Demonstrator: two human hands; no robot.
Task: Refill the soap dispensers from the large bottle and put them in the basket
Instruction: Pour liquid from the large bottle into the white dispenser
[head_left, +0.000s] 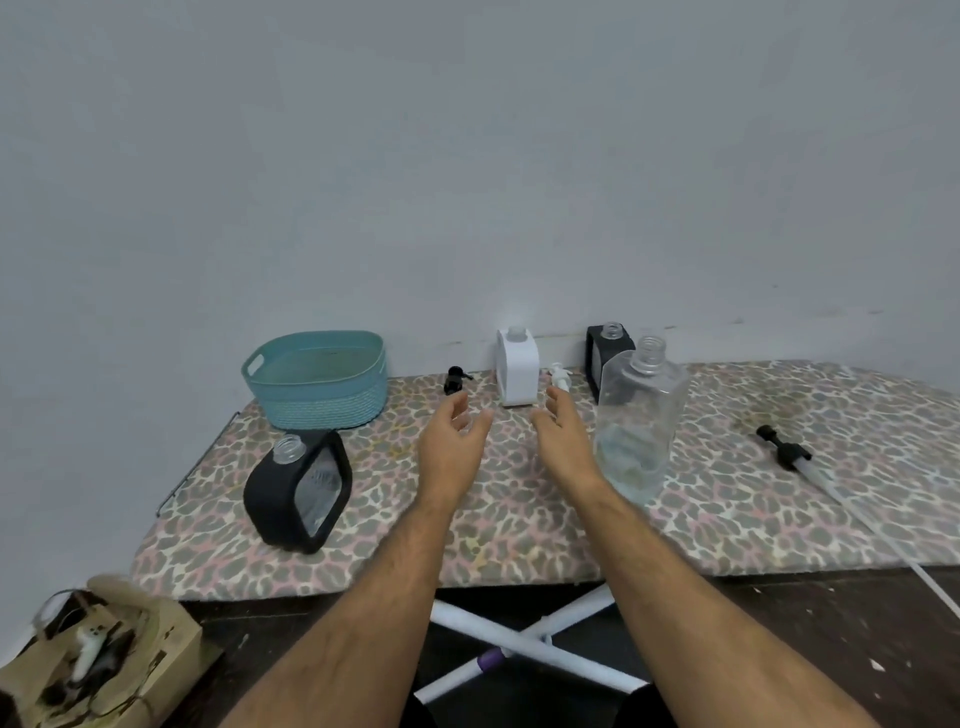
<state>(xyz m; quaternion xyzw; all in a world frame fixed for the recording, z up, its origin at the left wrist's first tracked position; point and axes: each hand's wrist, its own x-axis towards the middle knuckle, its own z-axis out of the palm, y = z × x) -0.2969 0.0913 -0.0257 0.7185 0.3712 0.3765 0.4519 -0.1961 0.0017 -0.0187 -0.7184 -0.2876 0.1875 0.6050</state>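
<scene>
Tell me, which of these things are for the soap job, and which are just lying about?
For the job:
- large clear bottle
- near black dispenser
- white dispenser
- far black dispenser
- teal basket
- small black pump, white pump, long-tubed pump

Lying about:
- brown bag of odds and ends on the floor

A leopard-print ironing board (519, 525) carries a teal basket (317, 382), three uncapped dispensers – near black (298, 491), white (517, 371) (just beyond the fingertips (553, 397)), far black (605, 353) – a clear large bottle (639, 421) and three loose pumps (784, 449).
</scene>
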